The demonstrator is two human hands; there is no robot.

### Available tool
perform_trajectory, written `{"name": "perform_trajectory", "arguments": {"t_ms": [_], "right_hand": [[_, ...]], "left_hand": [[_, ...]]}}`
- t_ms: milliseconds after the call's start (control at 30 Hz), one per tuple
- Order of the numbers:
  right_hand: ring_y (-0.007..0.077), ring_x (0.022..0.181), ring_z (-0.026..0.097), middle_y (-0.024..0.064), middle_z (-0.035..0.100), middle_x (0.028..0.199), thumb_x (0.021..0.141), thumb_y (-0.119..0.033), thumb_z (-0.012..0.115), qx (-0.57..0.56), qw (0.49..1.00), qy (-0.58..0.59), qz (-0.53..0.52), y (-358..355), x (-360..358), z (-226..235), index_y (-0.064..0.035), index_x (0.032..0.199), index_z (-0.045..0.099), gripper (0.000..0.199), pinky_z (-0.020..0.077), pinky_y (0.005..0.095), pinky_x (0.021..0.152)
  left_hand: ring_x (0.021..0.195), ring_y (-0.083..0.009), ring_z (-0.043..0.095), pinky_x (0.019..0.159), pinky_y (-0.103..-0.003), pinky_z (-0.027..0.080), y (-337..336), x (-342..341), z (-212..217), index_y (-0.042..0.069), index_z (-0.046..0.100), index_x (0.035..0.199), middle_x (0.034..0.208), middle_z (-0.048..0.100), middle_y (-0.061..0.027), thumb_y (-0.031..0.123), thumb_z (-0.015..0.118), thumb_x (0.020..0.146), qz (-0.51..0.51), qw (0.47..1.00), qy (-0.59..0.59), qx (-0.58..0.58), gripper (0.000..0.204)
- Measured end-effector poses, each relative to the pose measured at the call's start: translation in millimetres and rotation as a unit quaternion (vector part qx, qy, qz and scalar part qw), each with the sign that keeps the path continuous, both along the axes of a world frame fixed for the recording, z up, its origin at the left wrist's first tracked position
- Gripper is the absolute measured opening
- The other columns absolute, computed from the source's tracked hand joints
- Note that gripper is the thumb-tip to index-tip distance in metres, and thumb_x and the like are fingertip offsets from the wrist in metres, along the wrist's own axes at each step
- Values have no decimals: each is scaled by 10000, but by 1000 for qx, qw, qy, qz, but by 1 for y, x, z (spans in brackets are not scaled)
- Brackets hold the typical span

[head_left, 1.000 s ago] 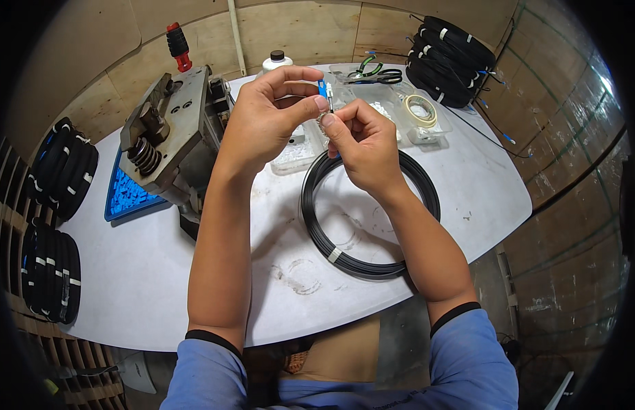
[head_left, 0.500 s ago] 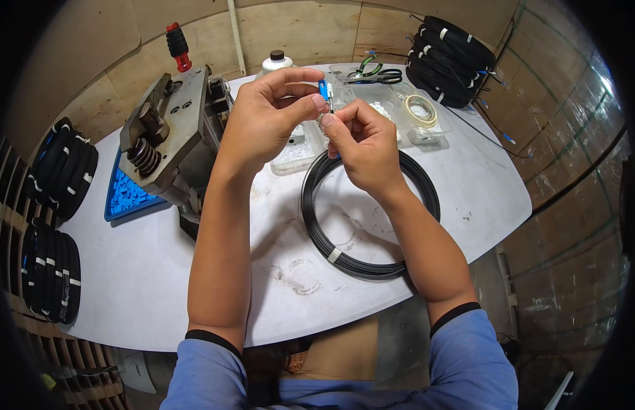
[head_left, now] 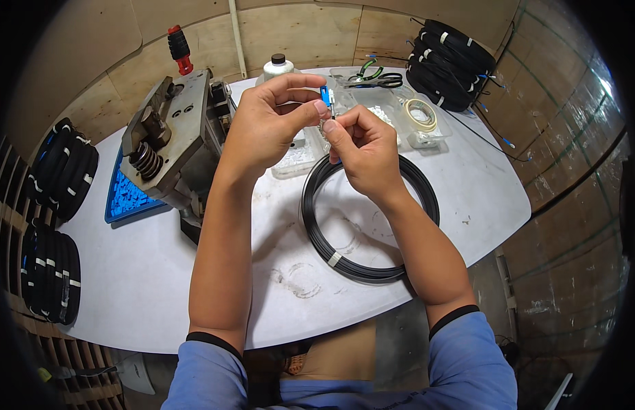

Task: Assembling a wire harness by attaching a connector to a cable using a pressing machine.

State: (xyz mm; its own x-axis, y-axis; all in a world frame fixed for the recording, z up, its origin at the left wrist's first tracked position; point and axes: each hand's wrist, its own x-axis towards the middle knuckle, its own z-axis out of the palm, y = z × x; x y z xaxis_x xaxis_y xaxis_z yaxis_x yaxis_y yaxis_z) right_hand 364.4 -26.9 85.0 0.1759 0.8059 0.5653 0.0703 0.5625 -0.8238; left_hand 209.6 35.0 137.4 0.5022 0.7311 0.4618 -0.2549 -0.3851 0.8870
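White table (head_left: 160,273) carried everything. Grey press (head_left: 170,143) sat just left of the left hand (head_left: 266,123); black cable coil (head_left: 369,219) lay flat under the right hand (head_left: 358,147), taped. Both hands were raised together over the coil's far side. Left fingers pinched shut on a small blue connector (head_left: 324,94); right fingertips were closed on the thin cable end just below it. Connector looked partly fitted, not yet finished.

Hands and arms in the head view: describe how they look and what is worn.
Both the left hand and right hand are bare, with no gloves, rings or watch visible. The forearms are bare too. Short blue sleeves with dark edging cover the upper arms.
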Motion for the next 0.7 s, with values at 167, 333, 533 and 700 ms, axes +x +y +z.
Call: {"name": "perform_trajectory", "arguments": {"t_ms": [167,333,533,700], "right_hand": [[26,541,528,-12,599,631,950,-116,676,6,1000,9,6,0,1,-1,-31,841,587,164,412,200,496],[22,536,519,-16,594,628,950,-116,676,1,1000,10,9,1,0,-1,-31,842,586,165,400,199,490],[21,530,513,-18,590,621,951,-120,676,2,1000,12,8,2,1,-2,-33,838,584,170,393,201,484],[20,530,515,-17,593,620,953,-121,674,5,1000,6,5,1,1,-1,-34,836,583,172,393,200,484]], "left_hand": [[893,-147,673,835,-294,569,0,1,0,-18,666,1172,983,701,-114,22,713,874,-1,1000,-1,0,305],[894,-146,673,831,-287,566,0,1,0,-18,662,1178,983,703,-114,24,714,875,-5,1000,-2,-2,310],[895,-146,673,835,-293,567,1,1,-2,-23,657,1181,986,702,-116,18,711,876,-6,1000,-3,-3,313],[898,-144,671,837,-294,567,0,1,0,-32,653,1182,987,702,-114,22,711,878,-3,1000,-1,3,315]]}}
